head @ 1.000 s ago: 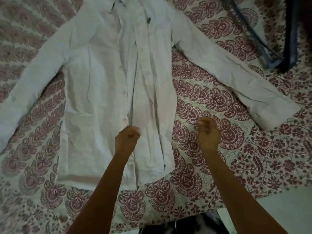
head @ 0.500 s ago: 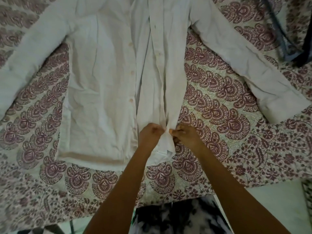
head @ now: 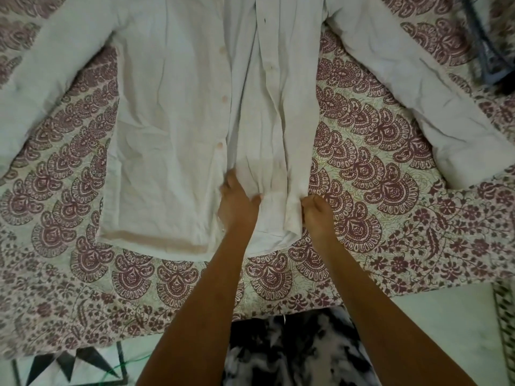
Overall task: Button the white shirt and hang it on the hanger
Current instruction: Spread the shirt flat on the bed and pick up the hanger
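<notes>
One maroon-patterned bedspread [head: 362,140] fills most of your view, and on it lies one white shirt [head: 172,129], flat, front up and unbuttoned. Its long axis runs straight away from you: the hem is nearest you and the collar end goes out of view at the far edge. Its two sleeves [head: 418,87] spread out to either side. At the far right corner, well apart from the shirt's body, you can see part of one dark blue-grey hanger [head: 492,55], cut off by the edge of view. Both your hands are at the lower front of the shirt, just above the hem. Your left hand [head: 237,203] lies on bunched cloth at the edge of the button panel, thumb spread; it is blurred, so I cannot tell whether it grips the cloth or only presses it. Your right hand [head: 317,211] is curled into a fist and pinches the outer edge of the folded right front panel. Three pale buttons [head: 224,99] show in a line up the left panel.
</notes>
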Demonstrator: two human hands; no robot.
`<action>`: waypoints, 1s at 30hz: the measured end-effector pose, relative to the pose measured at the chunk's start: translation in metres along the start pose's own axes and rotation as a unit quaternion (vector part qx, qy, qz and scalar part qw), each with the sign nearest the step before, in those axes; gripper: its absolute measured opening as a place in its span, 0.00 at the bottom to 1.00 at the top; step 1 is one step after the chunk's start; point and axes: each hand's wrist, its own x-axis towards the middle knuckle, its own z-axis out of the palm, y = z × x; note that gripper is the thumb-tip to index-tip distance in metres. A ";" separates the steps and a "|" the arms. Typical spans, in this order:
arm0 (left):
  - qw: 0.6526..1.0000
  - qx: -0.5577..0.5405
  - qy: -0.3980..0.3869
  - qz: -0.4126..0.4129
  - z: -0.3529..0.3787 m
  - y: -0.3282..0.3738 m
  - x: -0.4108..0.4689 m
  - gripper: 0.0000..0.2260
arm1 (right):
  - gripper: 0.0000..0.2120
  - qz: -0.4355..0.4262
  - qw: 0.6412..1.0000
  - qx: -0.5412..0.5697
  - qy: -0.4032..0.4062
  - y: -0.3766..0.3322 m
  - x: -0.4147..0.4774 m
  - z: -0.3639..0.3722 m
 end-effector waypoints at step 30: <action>0.994 0.007 -0.024 0.103 -0.002 -0.024 -0.004 0.05 | 0.11 -0.204 0.949 -0.236 0.036 0.013 -0.007 -0.005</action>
